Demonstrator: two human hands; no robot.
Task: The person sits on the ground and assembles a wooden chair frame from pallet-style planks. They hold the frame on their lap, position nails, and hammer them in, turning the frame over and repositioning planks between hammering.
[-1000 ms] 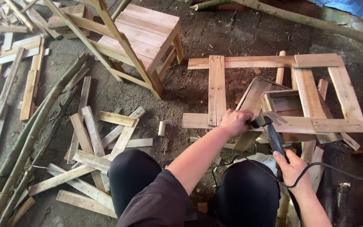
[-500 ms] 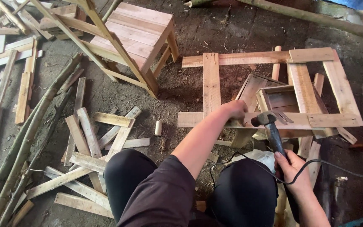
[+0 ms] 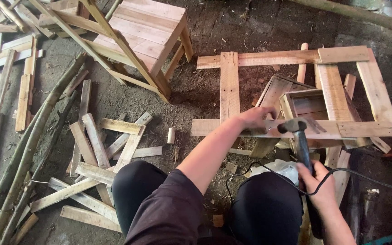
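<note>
Compared with the earlier frame, the left hand has slid right along the near rail of the slatted wooden frame and now presses flat on it, fingers spread, beside the hammer. Right hand is closed round the hammer's dark handle, head resting on the rail, a black cable crossing the wrist. Good practice: pin the rail firmly, keep fingers clear of the strike point, hit squarely. Under the frame, right of centre, an open wooden box shows only bare boards inside. Loose offcuts lie left on the dirt floor; a wooden stool stands far left.
</note>
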